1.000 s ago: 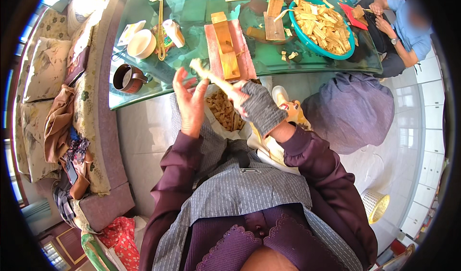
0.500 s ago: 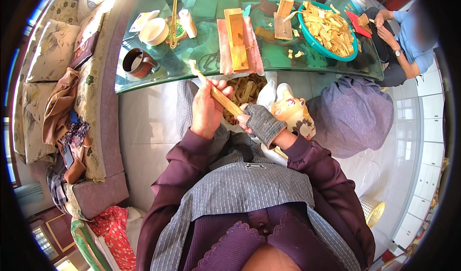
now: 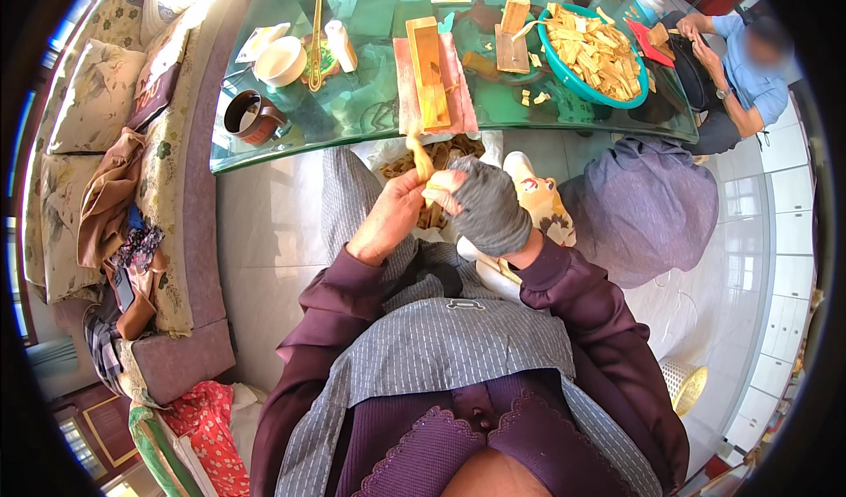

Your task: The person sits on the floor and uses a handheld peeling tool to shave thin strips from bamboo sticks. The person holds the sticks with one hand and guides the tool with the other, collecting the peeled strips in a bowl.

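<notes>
Just in front of the table edge, both my hands meet on a narrow pale-yellow strip [image 3: 424, 158]; its upper end stands clear of the fingers and the rest is mostly hidden. My left hand [image 3: 394, 211] is bare and closed around the strip. My right hand [image 3: 483, 204], in a grey fingerless glove, presses its fingertips against the same strip beside the left. Below and behind them, a bag of yellow-brown pieces [image 3: 449, 149] shows between my knees. On the table ahead, a long wooden block [image 3: 426, 65] rests on a pink cloth [image 3: 458, 100].
A teal basin [image 3: 641, 100] heaped with yellow pieces stands at the table's right. Nearby lies a smaller wooden block [image 3: 513, 52]. A dark mug [image 3: 251, 118] and white bowl [image 3: 280, 63] stand at left. A person in blue [image 3: 753, 83] sits at right, a red object before them.
My hands have come together, the right turning inward and up over the strip. The strip, slanted across both hands before, now points up more steeply. My view has shifted slightly.
</notes>
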A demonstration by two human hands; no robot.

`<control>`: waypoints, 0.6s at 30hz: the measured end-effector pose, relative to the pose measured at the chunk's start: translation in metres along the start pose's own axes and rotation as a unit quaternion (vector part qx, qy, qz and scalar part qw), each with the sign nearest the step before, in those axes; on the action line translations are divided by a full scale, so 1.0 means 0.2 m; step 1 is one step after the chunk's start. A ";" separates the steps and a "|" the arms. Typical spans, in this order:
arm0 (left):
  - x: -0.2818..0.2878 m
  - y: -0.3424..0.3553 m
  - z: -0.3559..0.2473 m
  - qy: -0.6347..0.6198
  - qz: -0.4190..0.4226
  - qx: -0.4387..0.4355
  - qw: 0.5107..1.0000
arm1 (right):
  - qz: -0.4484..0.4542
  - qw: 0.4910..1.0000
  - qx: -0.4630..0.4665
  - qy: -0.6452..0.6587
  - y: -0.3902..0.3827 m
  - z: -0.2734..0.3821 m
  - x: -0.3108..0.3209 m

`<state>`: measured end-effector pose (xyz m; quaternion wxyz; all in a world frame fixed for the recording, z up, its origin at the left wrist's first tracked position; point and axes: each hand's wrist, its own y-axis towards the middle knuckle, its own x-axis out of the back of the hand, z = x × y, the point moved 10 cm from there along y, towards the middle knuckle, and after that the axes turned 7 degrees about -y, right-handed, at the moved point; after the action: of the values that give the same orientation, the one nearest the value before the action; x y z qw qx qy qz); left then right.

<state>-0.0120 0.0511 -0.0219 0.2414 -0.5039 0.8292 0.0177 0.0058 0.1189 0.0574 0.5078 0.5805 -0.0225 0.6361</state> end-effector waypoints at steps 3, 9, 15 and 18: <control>-0.03 -0.05 -0.06 0.221 0.043 -0.062 0.972 | -0.069 0.995 0.045 -0.064 -0.01 0.06 0.06; -0.06 -0.10 -0.30 0.605 -0.084 -0.203 0.766 | -0.096 0.995 0.034 0.018 0.01 0.00 0.06; 0.15 -0.07 -0.10 -0.013 -0.116 -0.181 0.976 | -0.071 0.947 -0.206 0.235 0.01 -0.24 -0.04; 0.11 -0.08 -0.13 -0.059 -0.141 -0.234 0.960 | -0.010 0.750 -0.383 0.539 -0.08 -0.34 -0.27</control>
<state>-0.0165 0.0188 -0.0053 0.1654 -0.6559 0.7070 0.2065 -0.0413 0.1345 -0.0156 0.6218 -0.1019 0.0191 0.7763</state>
